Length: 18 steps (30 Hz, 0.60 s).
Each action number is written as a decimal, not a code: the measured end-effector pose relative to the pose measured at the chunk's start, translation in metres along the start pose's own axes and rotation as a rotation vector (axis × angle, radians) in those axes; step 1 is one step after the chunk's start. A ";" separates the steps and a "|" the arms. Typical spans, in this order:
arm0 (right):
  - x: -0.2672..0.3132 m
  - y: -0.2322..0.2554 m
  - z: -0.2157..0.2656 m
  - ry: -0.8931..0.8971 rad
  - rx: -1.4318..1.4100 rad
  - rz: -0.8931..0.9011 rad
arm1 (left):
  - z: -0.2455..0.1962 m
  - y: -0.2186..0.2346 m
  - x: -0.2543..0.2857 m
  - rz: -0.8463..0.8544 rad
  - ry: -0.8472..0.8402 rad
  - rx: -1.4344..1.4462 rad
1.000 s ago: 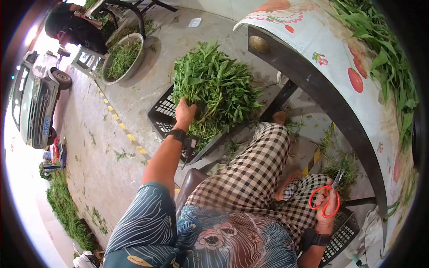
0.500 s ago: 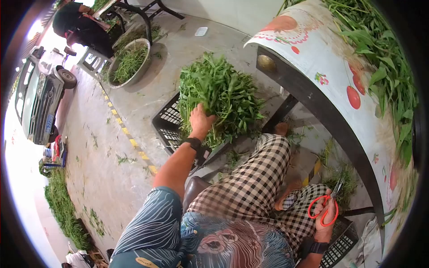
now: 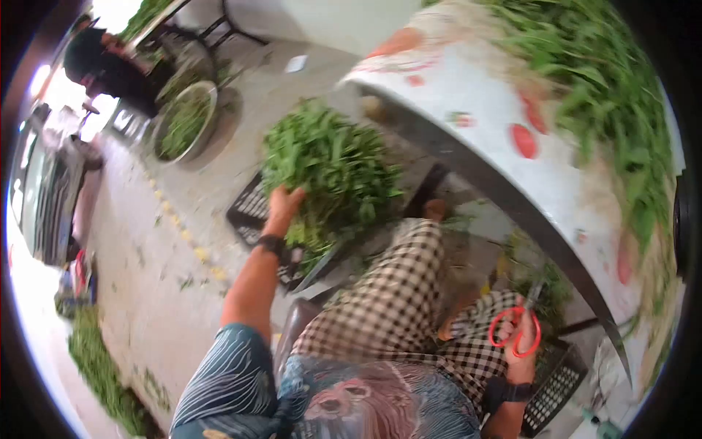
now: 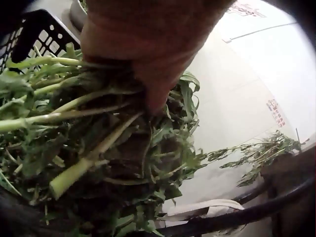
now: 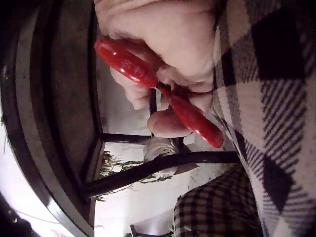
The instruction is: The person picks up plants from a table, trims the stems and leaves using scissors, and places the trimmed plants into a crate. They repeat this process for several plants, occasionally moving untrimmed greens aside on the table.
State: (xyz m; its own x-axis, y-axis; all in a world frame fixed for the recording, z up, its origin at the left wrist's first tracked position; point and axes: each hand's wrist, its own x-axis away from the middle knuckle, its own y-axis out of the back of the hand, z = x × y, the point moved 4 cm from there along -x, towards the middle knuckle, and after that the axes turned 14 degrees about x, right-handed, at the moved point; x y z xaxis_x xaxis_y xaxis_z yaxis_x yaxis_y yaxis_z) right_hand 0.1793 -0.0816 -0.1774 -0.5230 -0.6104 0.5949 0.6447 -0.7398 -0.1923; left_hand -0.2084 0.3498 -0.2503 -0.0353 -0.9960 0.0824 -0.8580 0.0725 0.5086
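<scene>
My left hand [image 3: 284,205] grips leafy green stems at the near left side of a big heap of greens [image 3: 333,150]. The heap lies over a black plastic crate [image 3: 251,208]. In the left wrist view, cut stems [image 4: 71,177] stick out from under the curled fingers, and the fingertips are buried in the foliage. Low by my right knee, my right hand [image 3: 521,344] holds red-handled scissors [image 3: 499,323], blades pointing away from me. The right wrist view shows both red handle loops [image 5: 129,65] edge-on with fingers through and around them.
A table [image 3: 468,88] with a fruit-print cover arches along the right, bearing more greens [image 3: 607,102]. A second black crate [image 3: 556,388] sits below my right hand. Further off are a basin of greens [image 3: 208,124], a person [image 3: 110,69] and a parked car [image 3: 55,190].
My left hand went inward over the heap, then came back to its left side. The head view has swung, shifting the scene left. My right hand keeps the scissors in place.
</scene>
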 end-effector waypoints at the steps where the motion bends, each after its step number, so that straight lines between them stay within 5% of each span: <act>1: -0.006 0.006 -0.002 0.011 0.095 0.067 | 0.006 0.000 0.001 -0.018 0.013 -0.005; 2: 0.004 -0.022 0.013 -0.041 0.059 0.265 | 0.010 0.006 -0.003 0.045 0.061 -0.094; 3: 0.001 -0.024 0.008 -0.179 0.079 0.198 | 0.014 0.010 -0.008 0.112 0.103 -0.185; 4: -0.002 -0.021 0.003 -0.158 0.090 0.141 | 0.016 0.006 -0.017 0.237 -0.073 -0.568; 5: 0.010 -0.028 0.015 -0.175 0.050 0.128 | 0.012 0.006 -0.010 0.276 -0.012 -0.066; 6: -0.003 -0.016 0.000 -0.089 -0.063 0.305 | 0.085 -0.018 -0.038 0.253 0.047 0.808; 7: -0.013 -0.007 -0.015 -0.003 -0.175 0.354 | 0.082 -0.030 -0.046 0.292 0.034 0.331; 8: -0.020 0.002 -0.021 0.021 -0.198 0.201 | 0.075 -0.020 -0.059 0.264 -0.019 -0.164; 10: -0.013 0.004 -0.016 0.048 -0.228 0.242 | 0.112 -0.033 -0.085 0.242 0.035 -0.055; 13: -0.017 0.010 -0.017 0.079 -0.249 0.245 | 0.125 -0.042 -0.109 0.205 -0.011 -0.287; 16: -0.013 0.012 -0.013 0.123 -0.256 0.238 | 0.087 -0.027 -0.090 0.216 0.148 -0.107; 18: -0.015 0.010 -0.013 0.106 -0.267 0.239 | 0.068 -0.010 -0.079 0.398 0.143 0.204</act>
State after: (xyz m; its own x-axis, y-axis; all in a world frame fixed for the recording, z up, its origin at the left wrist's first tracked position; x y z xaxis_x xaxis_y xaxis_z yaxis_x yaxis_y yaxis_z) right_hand 0.1863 -0.0840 -0.1985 -0.4395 -0.7902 0.4271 0.5948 -0.6124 -0.5208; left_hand -0.2322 0.4239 -0.3205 -0.3231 -0.8748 0.3609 -0.8759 0.4209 0.2360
